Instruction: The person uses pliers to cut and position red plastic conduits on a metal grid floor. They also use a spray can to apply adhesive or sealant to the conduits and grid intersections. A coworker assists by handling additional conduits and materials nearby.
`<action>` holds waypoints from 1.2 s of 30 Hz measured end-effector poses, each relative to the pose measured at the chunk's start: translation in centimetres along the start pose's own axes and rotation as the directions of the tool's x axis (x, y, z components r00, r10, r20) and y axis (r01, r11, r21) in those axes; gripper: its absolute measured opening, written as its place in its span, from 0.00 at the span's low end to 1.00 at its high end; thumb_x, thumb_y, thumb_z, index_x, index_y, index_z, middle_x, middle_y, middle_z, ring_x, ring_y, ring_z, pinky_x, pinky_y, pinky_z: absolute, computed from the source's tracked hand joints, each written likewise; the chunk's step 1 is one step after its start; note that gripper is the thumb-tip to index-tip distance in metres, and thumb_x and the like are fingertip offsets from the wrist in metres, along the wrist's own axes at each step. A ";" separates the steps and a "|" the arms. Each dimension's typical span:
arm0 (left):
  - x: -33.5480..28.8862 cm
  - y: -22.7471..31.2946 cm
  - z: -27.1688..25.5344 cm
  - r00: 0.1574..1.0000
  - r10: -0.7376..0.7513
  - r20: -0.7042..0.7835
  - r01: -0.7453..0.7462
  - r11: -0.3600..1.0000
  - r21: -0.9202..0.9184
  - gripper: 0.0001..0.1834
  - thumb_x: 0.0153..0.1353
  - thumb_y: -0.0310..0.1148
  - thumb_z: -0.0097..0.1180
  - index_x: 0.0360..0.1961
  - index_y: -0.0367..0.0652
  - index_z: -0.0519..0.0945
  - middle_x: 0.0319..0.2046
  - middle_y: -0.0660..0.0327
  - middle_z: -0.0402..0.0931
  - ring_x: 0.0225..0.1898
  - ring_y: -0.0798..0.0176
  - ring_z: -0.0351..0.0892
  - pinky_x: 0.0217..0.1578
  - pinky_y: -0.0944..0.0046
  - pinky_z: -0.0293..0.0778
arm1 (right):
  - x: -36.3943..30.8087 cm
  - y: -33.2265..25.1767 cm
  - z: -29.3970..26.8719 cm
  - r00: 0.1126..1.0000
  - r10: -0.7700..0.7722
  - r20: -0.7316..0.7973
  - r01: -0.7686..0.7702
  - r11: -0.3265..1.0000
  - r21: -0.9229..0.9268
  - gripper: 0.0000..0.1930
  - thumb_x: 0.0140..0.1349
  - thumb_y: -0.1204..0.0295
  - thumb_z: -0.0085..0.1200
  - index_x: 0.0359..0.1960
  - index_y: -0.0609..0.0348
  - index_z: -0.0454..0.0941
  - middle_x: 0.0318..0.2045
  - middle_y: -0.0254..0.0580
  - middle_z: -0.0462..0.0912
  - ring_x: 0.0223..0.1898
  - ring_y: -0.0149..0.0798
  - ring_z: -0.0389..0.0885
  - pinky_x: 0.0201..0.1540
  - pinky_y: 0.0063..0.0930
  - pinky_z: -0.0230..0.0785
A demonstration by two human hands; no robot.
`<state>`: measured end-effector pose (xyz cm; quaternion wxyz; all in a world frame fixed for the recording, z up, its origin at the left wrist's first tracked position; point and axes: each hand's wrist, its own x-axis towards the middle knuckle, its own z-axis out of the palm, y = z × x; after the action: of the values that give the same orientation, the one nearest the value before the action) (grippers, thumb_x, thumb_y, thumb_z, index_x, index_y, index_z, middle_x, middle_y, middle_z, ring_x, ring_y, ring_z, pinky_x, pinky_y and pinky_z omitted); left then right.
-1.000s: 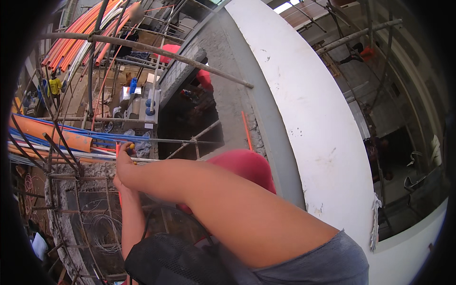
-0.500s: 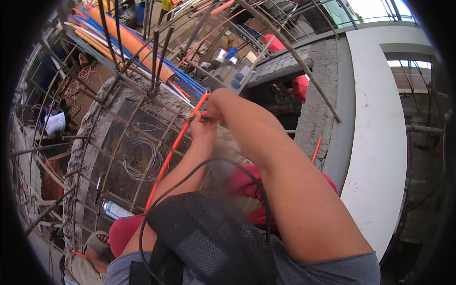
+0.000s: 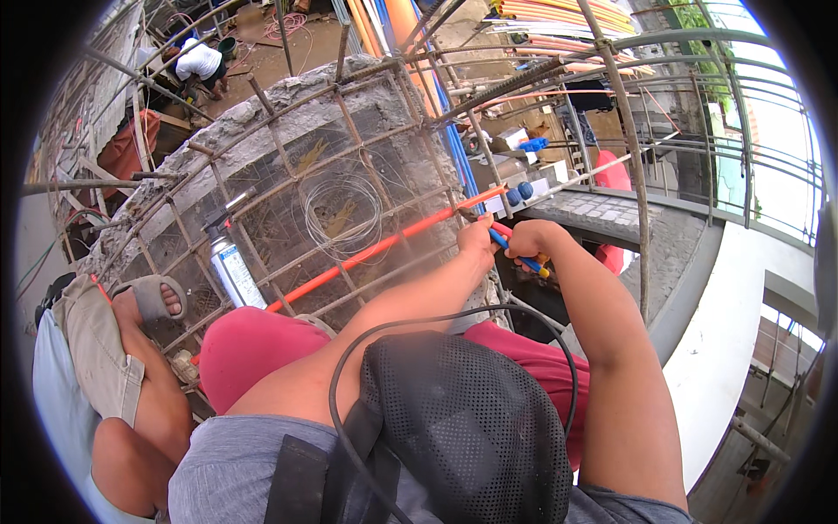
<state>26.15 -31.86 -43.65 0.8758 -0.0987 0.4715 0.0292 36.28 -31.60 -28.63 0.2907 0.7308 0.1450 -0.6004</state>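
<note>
A curved cage of rusty steel rebar [image 3: 349,175] fills the upper middle of the view, seen from above. A long orange conduit [image 3: 375,249] slants across the front of the cage, lower left to upper right. A spray can [image 3: 231,266] stands against the cage's lower left bars, and a loose coil of thin wire [image 3: 340,214] lies inside the cage behind the conduit. At the cage's right edge, the left hand [image 3: 478,237] is closed around the conduit. Just right of it, the right hand [image 3: 528,240] is clenched on blue-handled pliers [image 3: 517,255], whose tip meets the left hand.
</note>
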 end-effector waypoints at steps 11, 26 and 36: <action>-2.5 1.1 0.7 0.972 0.123 -0.201 -0.032 0.914 0.404 0.16 0.71 0.41 0.69 0.34 0.39 0.83 0.23 0.60 0.80 0.19 0.64 0.76 0.19 0.56 0.68 | 2.3 2.6 4.2 0.987 -0.103 0.126 -0.019 0.695 0.719 0.10 0.76 0.70 0.58 0.53 0.60 0.81 0.39 0.43 0.87 0.35 0.43 0.89 0.39 0.42 0.85; -11.7 15.7 -1.1 0.818 -0.559 0.131 -0.562 -0.732 0.386 0.15 0.64 0.34 0.57 0.41 0.36 0.91 0.39 0.47 0.90 0.40 0.46 0.92 0.44 0.46 0.86 | 3.9 4.2 5.1 0.970 -0.174 0.167 0.038 0.795 0.605 0.10 0.78 0.68 0.59 0.53 0.61 0.79 0.42 0.42 0.86 0.41 0.44 0.90 0.41 0.49 0.86; -27.6 40.0 -19.6 0.474 0.880 -0.020 0.350 -0.167 0.922 0.50 0.59 0.62 0.73 0.68 0.30 0.72 0.65 0.38 0.77 0.67 0.41 0.80 0.62 0.46 0.79 | -1.3 3.8 7.3 0.965 -0.162 0.207 -0.034 0.704 0.710 0.10 0.74 0.73 0.57 0.54 0.58 0.80 0.47 0.46 0.85 0.44 0.44 0.88 0.38 0.52 0.87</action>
<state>-10.96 4.51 -37.02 0.2787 0.6942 0.6523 -0.1223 32.31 -38.72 -27.21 -0.0170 0.6976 -0.1092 -0.7079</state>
